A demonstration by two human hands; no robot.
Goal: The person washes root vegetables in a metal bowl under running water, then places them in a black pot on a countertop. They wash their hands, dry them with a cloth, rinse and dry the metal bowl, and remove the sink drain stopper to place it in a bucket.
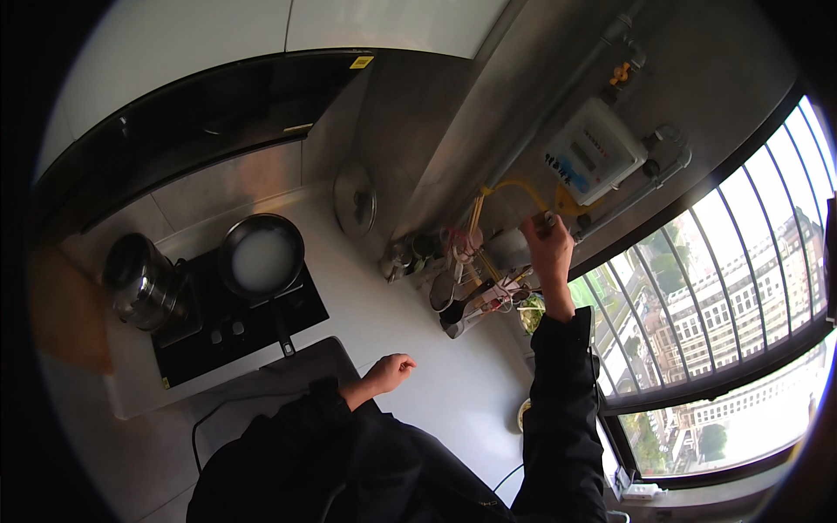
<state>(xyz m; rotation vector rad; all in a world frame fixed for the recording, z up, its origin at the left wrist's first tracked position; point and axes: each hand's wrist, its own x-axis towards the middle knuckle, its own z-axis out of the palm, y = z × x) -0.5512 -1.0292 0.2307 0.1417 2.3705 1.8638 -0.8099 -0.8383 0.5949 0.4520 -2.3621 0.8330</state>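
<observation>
Raised over the back right of the counter, my right hand [551, 245] is closed around a small brownish object [541, 224], too dark and small to name. Just beyond it are a gas meter [595, 153] and a yellow hose [523, 185]. Below and to its left stands a cluster of kitchen utensils [467, 281] with ladles and chopsticks. My left hand [388, 374] hovers near the front of the white counter [451, 379], fingers curled, with nothing visible in it. To its left, a black frying pan [226, 261] with whitish liquid [263, 259] sits on the cooktop [235, 343].
A steel pot [140, 287] stands left of the pan. A pan lid [355, 199] leans against the wall. A container of chopped greens [531, 314] is below my right wrist. The range hood [203, 108] overhangs the cooktop; a barred window [706, 287] is at right.
</observation>
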